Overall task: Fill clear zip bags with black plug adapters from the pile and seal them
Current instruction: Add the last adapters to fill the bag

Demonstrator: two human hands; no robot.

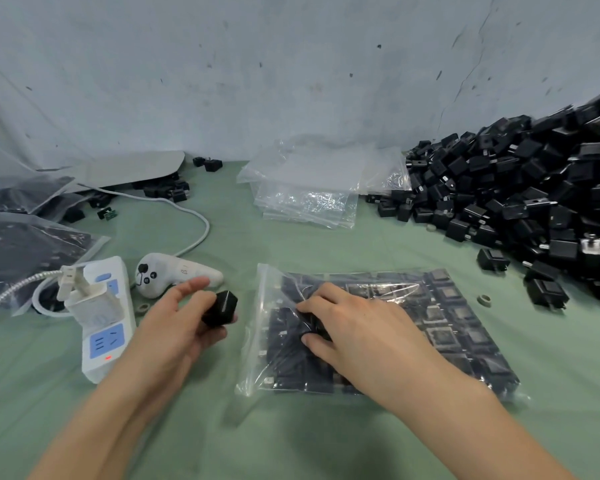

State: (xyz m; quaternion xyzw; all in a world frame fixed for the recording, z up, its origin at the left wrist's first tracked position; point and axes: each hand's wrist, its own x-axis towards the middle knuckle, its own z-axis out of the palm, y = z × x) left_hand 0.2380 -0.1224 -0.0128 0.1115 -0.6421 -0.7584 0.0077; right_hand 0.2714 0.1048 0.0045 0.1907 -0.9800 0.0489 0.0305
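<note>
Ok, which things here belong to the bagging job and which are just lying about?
Job: adapter held in left hand, part-filled bag pinched by right hand, adapter pile, stack of empty bags.
Lying about: power strip, white controller, white cable.

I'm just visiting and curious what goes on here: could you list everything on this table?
adapter pile: one big heap, black, right side
empty zip bags: one stack, clear, back centre
filling bag: one, clear, adapters inside, front centre
packed bags: several, clear, far left
power strip: one, white and blue, front left
controller: one, white, beside the power strip
cloth: one, green, under everything
left hand: one, holds a black adapter, left of the filling bag
right hand: one, grips the filling bag from above
</note>
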